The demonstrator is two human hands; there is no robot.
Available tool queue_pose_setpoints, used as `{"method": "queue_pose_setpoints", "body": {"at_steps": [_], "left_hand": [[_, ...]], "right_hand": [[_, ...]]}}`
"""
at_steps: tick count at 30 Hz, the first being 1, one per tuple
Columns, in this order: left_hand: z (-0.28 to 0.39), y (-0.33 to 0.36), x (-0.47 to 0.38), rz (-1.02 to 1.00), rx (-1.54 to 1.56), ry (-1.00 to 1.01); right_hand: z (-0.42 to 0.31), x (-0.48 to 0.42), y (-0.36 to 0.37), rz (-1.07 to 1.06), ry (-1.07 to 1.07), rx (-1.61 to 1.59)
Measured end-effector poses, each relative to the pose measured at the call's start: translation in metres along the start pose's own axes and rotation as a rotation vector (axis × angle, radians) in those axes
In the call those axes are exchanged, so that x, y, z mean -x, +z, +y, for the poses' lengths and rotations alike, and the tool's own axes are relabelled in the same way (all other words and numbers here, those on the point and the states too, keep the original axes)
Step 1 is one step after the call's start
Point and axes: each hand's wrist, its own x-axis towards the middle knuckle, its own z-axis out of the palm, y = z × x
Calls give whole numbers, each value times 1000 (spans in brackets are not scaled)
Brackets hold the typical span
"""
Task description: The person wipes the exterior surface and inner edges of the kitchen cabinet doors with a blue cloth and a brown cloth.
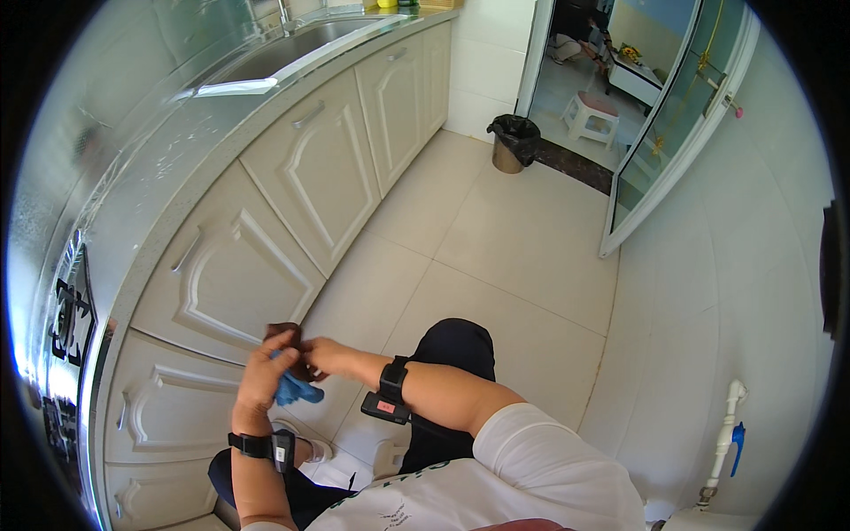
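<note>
My left hand (262,375) holds a blue cloth (295,390) that hangs below its fingers, against a dark brown object (285,330) whose kind I cannot tell. From the other side, my right hand (323,358) grips the lower part of that brown object, its fingers curled around the edge. Both hands are close together in front of the cream cabinet doors (242,285). A black strap with a small device sits on each forearm.
A countertop with a steel sink (299,50) runs along the left, with a gas stove (70,325) nearer. A lined trash bin (510,156) stands by the open glass door (677,119). Beyond are a plastic stool (592,119) and a crouching person (574,43). A pipe with a blue valve (738,448) is right.
</note>
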Motion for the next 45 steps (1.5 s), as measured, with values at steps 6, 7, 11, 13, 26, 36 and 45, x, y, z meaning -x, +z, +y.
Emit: {"method": "queue_pose_setpoints", "body": {"at_steps": [6, 7, 11, 13, 26, 36, 45], "left_hand": [[28, 30, 20, -279, -63, -218], [31, 33, 22, -283, -58, -219], [26, 21, 26, -298, -261, 68], [20, 10, 28, -183, -376, 235], [10, -11, 20, 316, 974, 124], [-4, 11, 23, 131, 841, 100], [-11, 23, 12, 448, -71, 25]], "right_hand": [[-54, 13, 6, -345, -86, 1121], [-53, 15, 1, -146, -120, 1120], [-66, 7, -4, 442, -1144, 1130], [-63, -4, -2, 5, -747, 232], [-119, 46, 4, 231, -298, 1536], [-74, 54, 12, 97, -602, 1537], [-16, 15, -19, 342, -619, 1276]]}}
